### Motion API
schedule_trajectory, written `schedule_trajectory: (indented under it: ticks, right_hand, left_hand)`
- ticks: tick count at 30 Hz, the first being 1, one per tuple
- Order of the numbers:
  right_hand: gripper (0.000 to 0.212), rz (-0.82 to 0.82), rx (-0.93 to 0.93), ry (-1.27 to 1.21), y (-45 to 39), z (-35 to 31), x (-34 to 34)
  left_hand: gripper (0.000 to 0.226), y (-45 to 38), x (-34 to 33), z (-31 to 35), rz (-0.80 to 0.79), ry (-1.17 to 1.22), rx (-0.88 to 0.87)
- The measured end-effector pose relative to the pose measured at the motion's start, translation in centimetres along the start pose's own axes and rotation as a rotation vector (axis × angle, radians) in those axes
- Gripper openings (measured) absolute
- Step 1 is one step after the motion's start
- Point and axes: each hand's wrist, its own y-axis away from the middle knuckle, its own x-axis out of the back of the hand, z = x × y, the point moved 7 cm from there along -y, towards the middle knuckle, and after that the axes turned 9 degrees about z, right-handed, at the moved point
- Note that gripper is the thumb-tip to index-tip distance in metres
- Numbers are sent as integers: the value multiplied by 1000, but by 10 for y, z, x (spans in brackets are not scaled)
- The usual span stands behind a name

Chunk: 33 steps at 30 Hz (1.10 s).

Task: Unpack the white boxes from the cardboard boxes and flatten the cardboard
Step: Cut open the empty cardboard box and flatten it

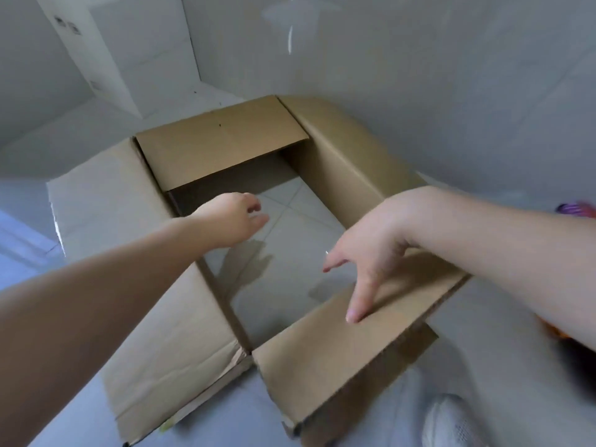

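Observation:
A large brown cardboard box (348,162) stands on the tiled floor with both ends open, so floor tiles show through its middle. Its flaps spread outward on all sides. My left hand (232,217) hovers over the opening near the left wall, fingers relaxed and holding nothing. My right hand (364,253) reaches over the near flap (322,356), fingers straight and spread, one fingertip touching the flap. A tall white box (106,50) stands on the floor at the back left, apart from the cardboard.
Pale floor tiles surround the box. A white shoe (451,424) shows at the bottom right. A purple object (574,209) and something orange (561,330) sit at the right edge, partly hidden by my right forearm.

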Motion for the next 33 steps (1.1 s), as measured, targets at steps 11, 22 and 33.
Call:
schedule_trajectory:
  ticks: [11, 22, 33]
  right_hand:
    - [38, 420, 256, 188, -78, -47, -62]
    - [64, 558, 175, 22, -143, -26, 14]
    - [78, 1336, 51, -278, -187, 10, 173]
  left_hand:
    - [43, 12, -54, 12, -159, -79, -101]
    - [43, 6, -27, -35, -47, -176, 30]
    - [44, -10, 22, -107, 206, -155, 139]
